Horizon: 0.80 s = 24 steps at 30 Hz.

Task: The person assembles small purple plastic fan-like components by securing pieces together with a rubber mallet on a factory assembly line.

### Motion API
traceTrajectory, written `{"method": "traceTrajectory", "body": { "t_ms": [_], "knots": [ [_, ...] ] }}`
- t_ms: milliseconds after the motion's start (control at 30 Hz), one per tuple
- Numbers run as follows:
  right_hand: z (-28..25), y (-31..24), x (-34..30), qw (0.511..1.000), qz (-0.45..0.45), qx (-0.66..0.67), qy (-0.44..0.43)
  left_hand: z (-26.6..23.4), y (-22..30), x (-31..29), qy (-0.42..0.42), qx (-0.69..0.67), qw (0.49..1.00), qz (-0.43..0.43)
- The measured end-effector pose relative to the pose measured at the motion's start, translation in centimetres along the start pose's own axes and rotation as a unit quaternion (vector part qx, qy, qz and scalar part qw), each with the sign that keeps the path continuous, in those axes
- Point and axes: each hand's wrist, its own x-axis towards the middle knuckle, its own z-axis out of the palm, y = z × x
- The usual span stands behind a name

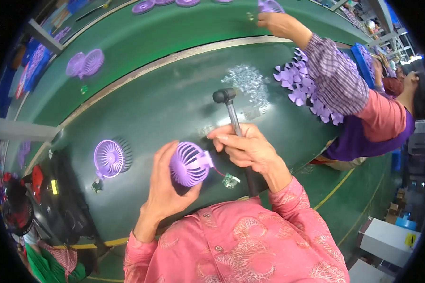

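Note:
My left hand is closed around a purple fan housing with a slatted, rounded cage. From its side a thin red wire runs to a small green circuit board hanging near my shirt. My right hand grips a rubber mallet, its black head pointing away from me and its handle passing under the palm. The thumb and forefinger of that hand come together; whether they pinch something small I cannot tell. Left of my left hand, another purple fan housing lies on the green table.
Small clear parts lie scattered beyond the mallet. To their right is a heap of purple fan blades. A co-worker's arm reaches over these to the green conveyor belt, which carries another purple fan housing.

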Motion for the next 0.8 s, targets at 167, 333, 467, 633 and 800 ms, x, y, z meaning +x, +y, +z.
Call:
{"method": "traceTrajectory", "body": {
  "t_ms": [167, 333, 467, 633, 800],
  "knots": [
    [1.0, -0.8, -0.8, 0.995, 0.055, -0.066, -0.041, 0.0, -0.5, 1.0, -0.036, -0.064, 0.997, 0.007],
    [2.1, -0.6, -0.9, 0.993, 0.043, -0.112, -0.004, -0.8, -0.5, 1.7, -0.091, -0.079, 0.993, -0.008],
    [3.6, 0.2, -1.3, 0.990, 0.010, -0.136, 0.027, -1.7, 1.0, 0.6, 0.008, -0.090, 0.996, -0.020],
    [5.1, 1.0, -1.2, 0.979, -0.001, -0.196, 0.046, -1.2, 4.5, 0.7, 0.081, 0.177, 0.980, 0.041],
    [5.5, 1.1, -1.4, 0.966, -0.017, -0.249, 0.066, -1.0, 4.4, -0.1, 0.114, 0.187, 0.975, 0.044]
  ]
}}
